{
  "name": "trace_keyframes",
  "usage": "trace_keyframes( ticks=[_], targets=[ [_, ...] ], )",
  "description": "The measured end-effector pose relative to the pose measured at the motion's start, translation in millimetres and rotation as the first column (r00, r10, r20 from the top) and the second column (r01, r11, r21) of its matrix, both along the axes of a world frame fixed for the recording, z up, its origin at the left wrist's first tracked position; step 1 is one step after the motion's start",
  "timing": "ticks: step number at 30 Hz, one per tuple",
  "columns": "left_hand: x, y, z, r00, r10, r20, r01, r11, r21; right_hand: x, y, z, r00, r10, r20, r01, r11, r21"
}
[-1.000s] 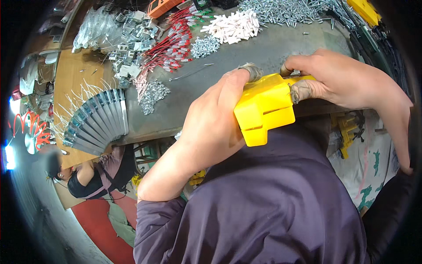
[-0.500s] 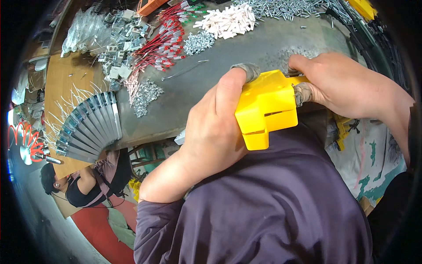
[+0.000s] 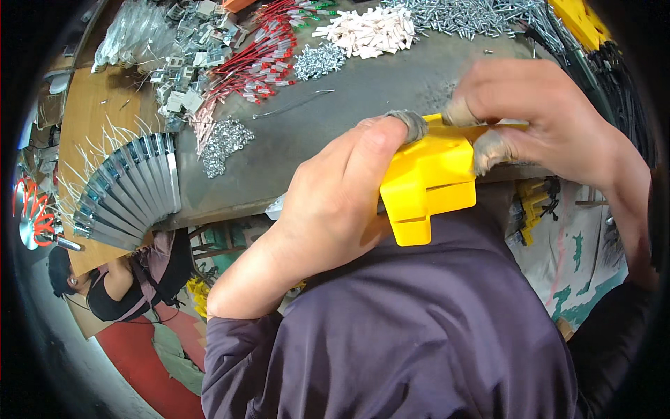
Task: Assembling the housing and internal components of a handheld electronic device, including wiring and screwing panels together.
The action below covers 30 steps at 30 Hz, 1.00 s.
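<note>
Both hands (image 3: 335, 202) (image 3: 537, 119) grip yellow plastic housing (image 3: 429, 178)

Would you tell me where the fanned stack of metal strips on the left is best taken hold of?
Probably at the narrow lower-left end of the fan of metal strips, coming in from the table's left edge: there the strips bunch together, so one pinch could catch them all, while the upper ends splay apart.

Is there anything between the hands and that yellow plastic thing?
No. Both hands already touch the yellow plastic part: the left hand grips its left side and the right hand pinches its top edge with taped fingertips.
</note>
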<state>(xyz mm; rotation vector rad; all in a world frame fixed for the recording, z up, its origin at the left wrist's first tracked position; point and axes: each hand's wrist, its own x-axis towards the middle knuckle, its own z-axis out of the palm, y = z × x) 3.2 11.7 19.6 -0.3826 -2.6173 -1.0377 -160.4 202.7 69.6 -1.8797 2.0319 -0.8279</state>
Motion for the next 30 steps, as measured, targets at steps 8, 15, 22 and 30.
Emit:
trace_keyframes(
  ticks=[8,15,22,30],
  targets=[
    [4.4,-6.5,1.1,0.999,-0.041,-0.007,0.041,0.999,0.028,-12.3,-0.8,-13.2,0.978,0.183,0.100,-0.170,0.978,-0.120],
    [8.9,-0.4,-2.8,0.954,-0.100,0.284,0.008,0.951,0.309,-11.5,-1.7,-12.7,0.987,0.153,0.057,-0.148,0.985,-0.088],
    [4.0,-3.6,2.5,0.991,-0.086,0.100,0.067,0.980,0.185,-9.1,-2.7,-12.6,0.989,0.143,0.040,-0.139,0.987,-0.079],
    [5.9,-8.8,-9.8,0.991,-0.102,-0.082,0.098,0.994,-0.056,-6.2,-2.1,-8.7,0.993,0.119,0.013,-0.119,0.993,-0.017]
  ],
)
